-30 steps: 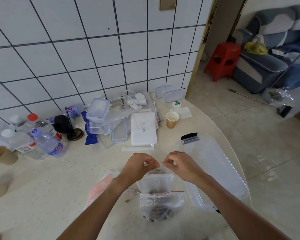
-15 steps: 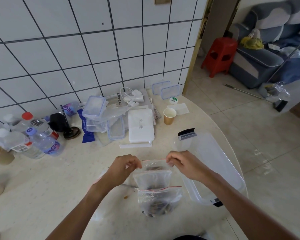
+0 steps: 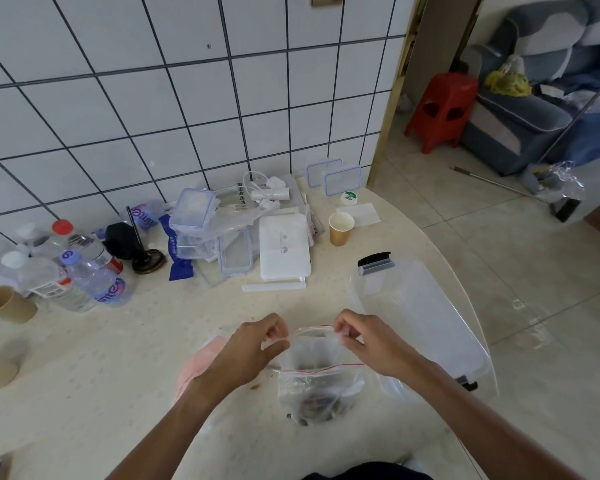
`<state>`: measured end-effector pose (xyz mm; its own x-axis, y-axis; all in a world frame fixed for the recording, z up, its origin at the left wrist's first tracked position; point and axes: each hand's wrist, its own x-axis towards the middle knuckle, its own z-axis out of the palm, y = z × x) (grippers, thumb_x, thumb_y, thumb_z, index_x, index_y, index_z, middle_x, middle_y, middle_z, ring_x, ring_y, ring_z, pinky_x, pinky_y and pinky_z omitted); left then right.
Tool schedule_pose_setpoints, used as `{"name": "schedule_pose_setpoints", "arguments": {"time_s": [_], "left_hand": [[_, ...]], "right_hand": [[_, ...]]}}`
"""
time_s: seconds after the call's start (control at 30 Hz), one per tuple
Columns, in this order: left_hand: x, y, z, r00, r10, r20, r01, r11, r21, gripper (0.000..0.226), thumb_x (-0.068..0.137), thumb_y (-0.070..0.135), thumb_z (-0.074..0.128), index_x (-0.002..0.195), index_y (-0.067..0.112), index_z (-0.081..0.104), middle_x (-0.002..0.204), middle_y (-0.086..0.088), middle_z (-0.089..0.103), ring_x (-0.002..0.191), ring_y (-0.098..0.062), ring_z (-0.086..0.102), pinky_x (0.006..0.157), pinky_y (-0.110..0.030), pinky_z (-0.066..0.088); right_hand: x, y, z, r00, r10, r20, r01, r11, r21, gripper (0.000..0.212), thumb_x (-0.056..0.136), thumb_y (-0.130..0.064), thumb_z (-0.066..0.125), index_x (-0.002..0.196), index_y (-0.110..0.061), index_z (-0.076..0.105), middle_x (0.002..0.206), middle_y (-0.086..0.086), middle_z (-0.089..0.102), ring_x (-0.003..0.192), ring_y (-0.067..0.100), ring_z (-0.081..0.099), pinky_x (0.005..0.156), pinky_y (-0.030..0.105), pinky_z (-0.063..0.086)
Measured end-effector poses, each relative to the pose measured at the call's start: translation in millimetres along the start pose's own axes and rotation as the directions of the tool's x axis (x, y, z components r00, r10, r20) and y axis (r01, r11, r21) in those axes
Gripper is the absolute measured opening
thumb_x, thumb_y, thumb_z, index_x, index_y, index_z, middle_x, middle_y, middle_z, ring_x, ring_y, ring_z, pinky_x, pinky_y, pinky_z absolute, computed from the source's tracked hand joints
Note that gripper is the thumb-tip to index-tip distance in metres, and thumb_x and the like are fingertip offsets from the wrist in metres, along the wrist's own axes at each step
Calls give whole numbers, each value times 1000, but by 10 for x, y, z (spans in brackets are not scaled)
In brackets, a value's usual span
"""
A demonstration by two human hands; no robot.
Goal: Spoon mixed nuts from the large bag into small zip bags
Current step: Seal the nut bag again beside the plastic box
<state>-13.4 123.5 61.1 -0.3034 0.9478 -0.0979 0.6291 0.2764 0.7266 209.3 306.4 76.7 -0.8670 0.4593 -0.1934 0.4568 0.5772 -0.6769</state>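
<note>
**Zip bag held at its mouth, with spill risks close by**

The left hand pinched the left end of the red zip strip of a small zip bag, and the right hand pinched the right end of the same strip, so the bag hung between them above the table. Whether the mouth was open or pressed closed could not be told. A second clear bag, also with a red strip and with dark nuts at its bottom, lay just in front of the held bag, nearer the person. A pink cloth lay to the left of that bag, and a large clear lidded tub stood to its right. No spoon could be made out.

Judged from this, the main hazard was the thin film. A hold on the strip ends alone could slip, or a sideways pull could tip the bag and scatter nuts across the table; one crumb lay already just left of the lower bag. The two bags overlapped, so a careless move of the upper one might drag or topple the lower. If the strip was being sealed, a nut caught in the track would leave it gaping.
</note>
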Motion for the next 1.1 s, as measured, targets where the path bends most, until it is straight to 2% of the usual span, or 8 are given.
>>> {"name": "schedule_pose_setpoints", "arguments": {"time_s": [0.1, 0.2, 0.33, 0.43, 0.6, 0.73, 0.9, 1.1], "left_hand": [[-63, 54, 0, 997, 67, 37, -68, 998, 16, 17, 99, 16, 64, 92, 31, 60, 85, 14, 67, 80, -8, 62, 80, -30, 54], [-123, 84, 12, 991, 63, 118, -64, 998, 3, 34, 94, -1, 54, 85, 28, 70, 91, 14, 68, 88, -6, 64, 85, -31, 52], [-243, 134, 45, 982, 7, 189, 0, 999, -38, 13, 96, 47, 66, 100, 38, 74, 100, 22, 66, 98, 1, 63, 89, -20, 48], [-314, 107, 102, 988, -10, 155, -7, 994, 108, 45, 70, 80, 73, 97, 44, 70, 100, 26, 66, 97, 4, 61, 85, -11, 45], [-360, 48, 222, 992, 76, 105, -96, 977, 192, 33, 82, 61, 77, 100, 33, 75, 100, 18, 67, 92, 1, 62, 83, -14, 46], [-385, 63, 282, 998, 50, 50, -57, 987, 153, 27, 92, 59, 65, 94, 33, 69, 93, 19, 67, 86, 4, 59, 74, -8, 41], [-355, 110, 318, 999, -43, -6, 42, 999, -19, 23, 99, 52, 60, 88, 32, 55, 85, 18, 65, 81, -6, 61, 71, -20, 45], [-132, 411, 142, 983, -104, -150, 67, 971, -231, 12, 99, 29, 68, 89, 27, 61, 81, 12, 70, 72, -4, 63, 69, -18, 48]], "right_hand": [[-87, 7, -3, 998, -49, 31, 49, 999, -17, 26, 100, -8, 53, 91, -32, 53, 81, -1, 61, 73, 22, 56, 64, 33, 47], [-167, 29, 6, 996, -21, 84, 23, 1000, -21, 23, 100, -9, 50, 96, -26, 65, 95, -9, 68, 85, 12, 63, 79, 36, 55], [-287, 13, 29, 987, 28, 160, -32, 999, 19, 28, 96, -51, 53, 109, -32, 67, 109, -20, 66, 101, -1, 61, 87, 23, 53], [-346, 35, 67, 980, 31, 195, -5, 991, -137, 52, 80, -77, 59, 115, -38, 61, 116, -22, 62, 104, -2, 59, 87, 18, 48], [-361, 88, 206, 995, -39, 87, 50, 990, -129, 19, 102, -32, 61, 109, -16, 69, 110, -9, 70, 101, 7, 65, 89, 26, 52], [-372, 115, 266, 999, -18, 38, 20, 998, -62, 14, 101, -27, 63, 108, -17, 70, 108, -9, 72, 102, 6, 67, 89, 24, 53], [-388, 107, 249, 997, 53, -64, -45, 991, 130, 9, 101, -22, 64, 95, -29, 64, 90, -21, 69, 87, -8, 64, 75, 11, 46], [-345, -118, -30, 974, 128, -185, -40, 908, 418, 9, 101, -20, 65, 93, -24, 68, 82, -4, 70, 76, 9, 66, 69, 16, 49]]}}
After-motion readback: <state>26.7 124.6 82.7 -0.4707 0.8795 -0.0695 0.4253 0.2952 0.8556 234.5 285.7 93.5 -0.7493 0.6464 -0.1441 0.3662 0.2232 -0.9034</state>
